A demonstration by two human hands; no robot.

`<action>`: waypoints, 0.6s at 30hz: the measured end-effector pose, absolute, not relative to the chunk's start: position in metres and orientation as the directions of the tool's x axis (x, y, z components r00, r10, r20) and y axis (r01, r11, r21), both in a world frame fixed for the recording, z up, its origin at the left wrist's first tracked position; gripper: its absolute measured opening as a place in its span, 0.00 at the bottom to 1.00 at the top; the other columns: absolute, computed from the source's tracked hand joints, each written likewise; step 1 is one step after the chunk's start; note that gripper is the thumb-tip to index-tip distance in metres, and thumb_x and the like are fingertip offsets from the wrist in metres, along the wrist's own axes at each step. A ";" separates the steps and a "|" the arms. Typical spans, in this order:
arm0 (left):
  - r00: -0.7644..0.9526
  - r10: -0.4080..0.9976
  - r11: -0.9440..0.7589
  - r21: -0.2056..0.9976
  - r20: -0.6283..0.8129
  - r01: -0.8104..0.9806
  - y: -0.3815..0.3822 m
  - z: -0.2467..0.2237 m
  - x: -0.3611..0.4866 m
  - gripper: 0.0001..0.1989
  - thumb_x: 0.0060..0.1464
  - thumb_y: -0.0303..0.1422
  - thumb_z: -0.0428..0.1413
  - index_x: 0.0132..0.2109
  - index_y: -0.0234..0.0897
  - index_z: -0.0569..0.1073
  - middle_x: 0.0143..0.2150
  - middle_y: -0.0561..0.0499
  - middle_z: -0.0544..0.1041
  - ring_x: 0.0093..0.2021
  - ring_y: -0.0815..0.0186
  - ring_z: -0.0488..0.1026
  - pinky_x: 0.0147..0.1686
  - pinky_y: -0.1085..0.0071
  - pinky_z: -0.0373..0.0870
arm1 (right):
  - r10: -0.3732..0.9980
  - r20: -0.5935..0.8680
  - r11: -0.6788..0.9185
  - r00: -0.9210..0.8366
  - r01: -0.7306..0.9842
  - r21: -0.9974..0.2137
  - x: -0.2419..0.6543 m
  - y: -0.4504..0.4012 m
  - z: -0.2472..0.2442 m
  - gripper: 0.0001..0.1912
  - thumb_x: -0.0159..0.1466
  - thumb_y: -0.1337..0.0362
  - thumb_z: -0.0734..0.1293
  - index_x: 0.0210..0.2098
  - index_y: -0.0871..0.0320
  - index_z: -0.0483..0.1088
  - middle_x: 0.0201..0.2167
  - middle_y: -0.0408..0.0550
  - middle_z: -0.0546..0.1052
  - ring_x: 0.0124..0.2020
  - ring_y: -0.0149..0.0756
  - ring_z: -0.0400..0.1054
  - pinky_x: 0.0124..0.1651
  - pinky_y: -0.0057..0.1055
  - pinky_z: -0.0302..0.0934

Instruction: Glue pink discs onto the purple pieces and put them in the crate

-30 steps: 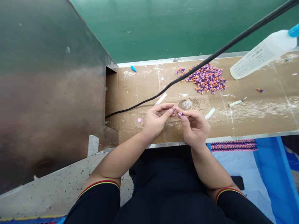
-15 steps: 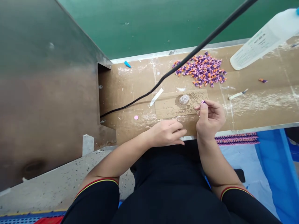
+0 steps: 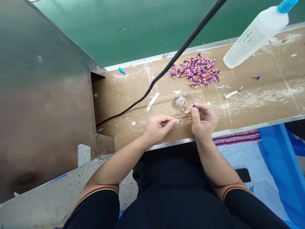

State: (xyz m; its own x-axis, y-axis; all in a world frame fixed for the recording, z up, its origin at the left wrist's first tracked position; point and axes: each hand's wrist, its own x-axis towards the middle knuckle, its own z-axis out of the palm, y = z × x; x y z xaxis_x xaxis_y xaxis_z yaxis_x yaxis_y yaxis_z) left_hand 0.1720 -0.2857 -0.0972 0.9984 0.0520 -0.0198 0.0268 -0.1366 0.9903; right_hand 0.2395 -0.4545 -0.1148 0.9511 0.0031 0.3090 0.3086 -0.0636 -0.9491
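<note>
head view, single entry. right hand (image 3: 202, 122): thumb and forefinger (image 3: 194, 109) narrow, pinching small purple piece (image 3: 192, 106) just below pile of purple and orange pieces (image 3: 195, 70). left hand (image 3: 158, 128): has just lifted from bench edge, now beside right hand; fingers (image 3: 170, 122) loosely curled, whether holding anything cannot be told.

pile: angular, matte, heaped loosely on corrugated cardboard bench covering (image 3: 259, 101), streaked white. just below pile: clear plastic dome (image 3: 180, 101) on speckled cardboard patch (image 3: 164, 108). below left of pile: white paper strip (image 3: 152, 101). well left of pile: flat pink disc (image 3: 133, 123), blue cone-shaped piece (image 3: 121, 70). crossing just left of pile: black cable (image 3: 166, 66). right of pile: small blade tool (image 3: 232, 93), stray purple-orange piece (image 3: 256, 77). upper right of pile: translucent plastic bottle (image 3: 254, 36), blue cap, printed label.
</note>
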 end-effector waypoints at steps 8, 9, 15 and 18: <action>0.916 0.236 0.431 0.880 -0.323 0.199 -0.283 -0.088 0.178 0.27 0.46 0.55 0.78 0.36 0.33 0.86 0.32 0.45 0.84 0.29 0.69 0.79 0.33 0.73 0.83 | 0.130 0.261 0.124 0.956 0.246 -0.961 0.209 -0.438 -0.098 0.08 0.74 0.54 0.74 0.45 0.51 0.79 0.38 0.45 0.86 0.38 0.41 0.87 0.34 0.33 0.83; 0.918 0.240 0.433 0.881 -0.316 0.191 -0.283 -0.088 0.178 0.27 0.46 0.55 0.78 0.37 0.34 0.86 0.33 0.45 0.84 0.29 0.68 0.80 0.34 0.72 0.84 | 0.140 0.263 0.121 0.954 0.248 -0.961 0.208 -0.437 -0.097 0.08 0.74 0.54 0.74 0.45 0.51 0.79 0.39 0.45 0.86 0.37 0.40 0.87 0.35 0.34 0.84; 0.951 0.307 0.150 0.989 -0.045 -0.001 -0.276 -0.090 0.172 0.19 0.60 0.51 0.72 0.43 0.39 0.88 0.47 0.41 0.88 0.48 0.56 0.88 0.48 0.62 0.89 | 0.202 0.161 0.119 0.966 0.139 -0.983 0.205 -0.432 -0.094 0.14 0.73 0.47 0.75 0.44 0.51 0.79 0.39 0.47 0.86 0.40 0.43 0.87 0.41 0.39 0.86; 0.906 0.278 -0.245 0.936 0.319 -0.255 -0.267 -0.095 0.170 0.08 0.68 0.39 0.66 0.46 0.43 0.88 0.56 0.43 0.87 0.55 0.57 0.87 0.58 0.59 0.87 | 0.230 0.047 0.217 0.972 -0.004 -0.976 0.207 -0.436 -0.096 0.17 0.70 0.45 0.77 0.44 0.51 0.78 0.38 0.44 0.85 0.44 0.44 0.88 0.41 0.35 0.86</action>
State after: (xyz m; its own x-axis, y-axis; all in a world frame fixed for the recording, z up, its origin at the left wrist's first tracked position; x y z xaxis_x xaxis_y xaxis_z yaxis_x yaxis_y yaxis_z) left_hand 0.1701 -0.2671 -0.0955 0.9060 0.2777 0.3194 -0.2548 -0.2447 0.9355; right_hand 0.2067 -0.4357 -0.0961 0.9722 0.2296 0.0469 -0.0041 0.2169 -0.9762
